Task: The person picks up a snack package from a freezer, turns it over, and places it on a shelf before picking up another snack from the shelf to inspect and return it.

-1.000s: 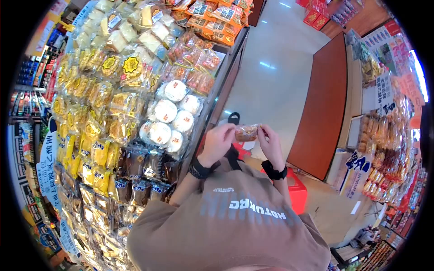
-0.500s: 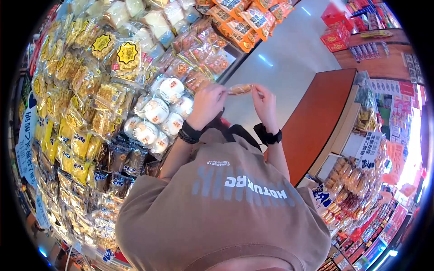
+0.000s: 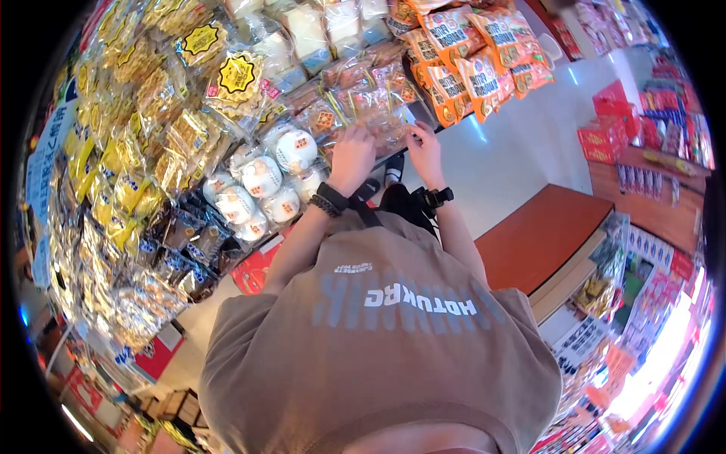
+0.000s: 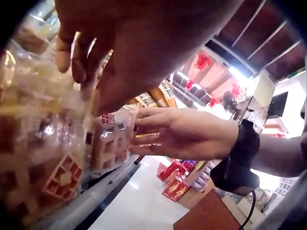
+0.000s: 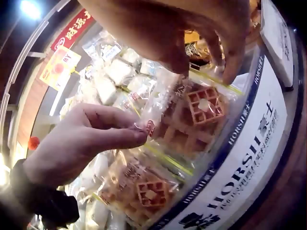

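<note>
Right wrist view: waffle packet (image 5: 184, 136) over the display shelf (image 5: 254, 139), pinched by the left hand (image 5: 88, 134) from nine o'clock, right hand (image 5: 192, 24) gripping at twelve; resting or lifted, can't tell! Head view, outward: white buns (image 3: 261, 176) at eight, orange bags (image 3: 480, 83) at two, grey floor (image 3: 541, 132) at three, red-brown counter (image 3: 544, 234) at four.

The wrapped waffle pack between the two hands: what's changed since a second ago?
The wrapped waffle pack has moved from over the aisle floor to the other waffle packs, the left hand and right hand moving with it. Nothing was let go: both hands still hold its ends. The white round packs stayed put.
</note>
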`<state>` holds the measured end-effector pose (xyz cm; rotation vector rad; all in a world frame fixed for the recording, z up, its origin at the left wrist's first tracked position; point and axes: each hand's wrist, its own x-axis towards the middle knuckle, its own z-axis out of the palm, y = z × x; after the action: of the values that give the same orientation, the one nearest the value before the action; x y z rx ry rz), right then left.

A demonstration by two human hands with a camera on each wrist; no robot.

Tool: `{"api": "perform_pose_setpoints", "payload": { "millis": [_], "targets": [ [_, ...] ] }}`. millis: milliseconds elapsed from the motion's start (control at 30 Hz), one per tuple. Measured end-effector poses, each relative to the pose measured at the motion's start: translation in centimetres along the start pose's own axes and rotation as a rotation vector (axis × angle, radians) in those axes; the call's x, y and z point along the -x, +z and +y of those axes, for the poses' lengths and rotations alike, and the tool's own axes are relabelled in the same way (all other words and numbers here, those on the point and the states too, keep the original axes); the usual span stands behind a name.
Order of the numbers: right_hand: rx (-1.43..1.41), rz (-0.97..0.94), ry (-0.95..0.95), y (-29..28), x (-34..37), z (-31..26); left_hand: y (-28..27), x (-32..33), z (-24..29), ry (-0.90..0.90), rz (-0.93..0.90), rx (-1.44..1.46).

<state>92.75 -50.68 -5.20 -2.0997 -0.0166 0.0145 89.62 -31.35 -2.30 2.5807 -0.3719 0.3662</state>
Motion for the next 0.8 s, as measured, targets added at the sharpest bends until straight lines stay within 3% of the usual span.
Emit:
{"api": "perform_pose_setpoints", "payload": {
  "millis": [100,133,233,267,433,500,700,800],
  "targets": [
    [0.012,-0.038,-0.149,0.0,-1.0,2.0,0.0,-0.3,1.3,-0.082,-0.006,-0.066],
    [-0.037,-0.215,-0.075,-0.7,-1.4,2.4,0.0,-0.4,1.4,-0.170,-0.085,-0.070],
    [-0.066,-0.336,0.024,-1.3,-2.1,2.3,-0.3,-1.7,2.4,-0.230,-0.083,-0.070],
    [-0.011,-0.453,0.054,-1.7,-2.7,2.0,-0.3,-2.0,2.4,-0.245,-0.159,-0.075],
    [-0.112,-0.506,0.090,0.3,-4.1,2.3,1.4,-4.8,4.0,-0.232,-0.166,-0.078],
    [-0.187,-0.469,-0.156,0.8,-4.4,2.4,2.5,-4.5,4.4,-0.265,-0.207,-0.112],
    [-0.233,-0.478,-0.102,0.8,-6.1,3.4,3.0,-4.2,5.4,-0.374,-0.250,-0.252],
    [-0.316,-0.501,-0.117,1.1,-7.6,2.5,2.9,-4.0,5.8,-0.321,-0.163,-0.266]
  ]
}}
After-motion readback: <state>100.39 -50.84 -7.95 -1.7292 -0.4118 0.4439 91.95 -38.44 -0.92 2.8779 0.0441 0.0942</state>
